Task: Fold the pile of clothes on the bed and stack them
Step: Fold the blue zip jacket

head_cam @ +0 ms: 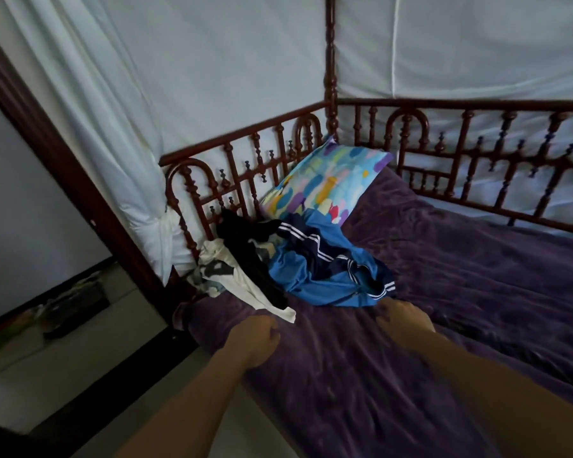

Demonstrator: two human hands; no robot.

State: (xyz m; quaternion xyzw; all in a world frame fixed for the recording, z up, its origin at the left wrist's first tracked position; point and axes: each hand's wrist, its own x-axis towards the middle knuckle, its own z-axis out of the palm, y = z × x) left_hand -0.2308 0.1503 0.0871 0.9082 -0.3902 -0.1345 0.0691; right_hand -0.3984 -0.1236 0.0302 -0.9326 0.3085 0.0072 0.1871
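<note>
Here, the pile of clothes (288, 262) lies at the centre-left of the frame, on the purple blanket (477, 292) that covers the bed, pushed up against the carved red-brown bed rail (245, 143). In it, a blue track jacket (298, 272) with navy panels and white stripes lies crumpled on the right, its upper edge overlapping the lower corner of a colourful patterned pillow (328, 183). A black garment (245, 242) lies to its left, and a cream-white garment (212, 251) with a grey print lies furthest left, one strip of it trailing towards the lower centre.

The left hand (253, 338) is at the lower centre, just below the tip of that white strip, its fingers curled inward; whether they pinch the blanket cannot be told. The right hand (404, 317) is to its right, blurred, just below the jacket's hem, its fingers stretched forward and close together over the blanket, holding nothing.

A white curtain (113, 94) hangs behind the rail across the upper frame.
</note>
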